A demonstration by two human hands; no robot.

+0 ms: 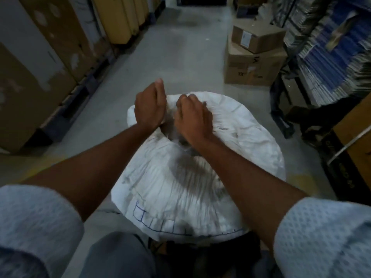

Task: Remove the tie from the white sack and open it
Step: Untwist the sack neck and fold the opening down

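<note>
Grey concrete aisle floor (180,57) between stacked cartons. White sack (200,177) upright directly beneath both forearms, gathered neck at the fingertips. Left hand (149,106) closed into a fist on bunched fabric; right hand (193,118) curled, fingers pressed into the neck folds (tie itself hidden, grip on it not discernible). Step in hand: loosening the tie. Next: free it, then spread the mouth. Cardboard boxes (255,55) well beyond the right hand; nothing obstructing.
</note>
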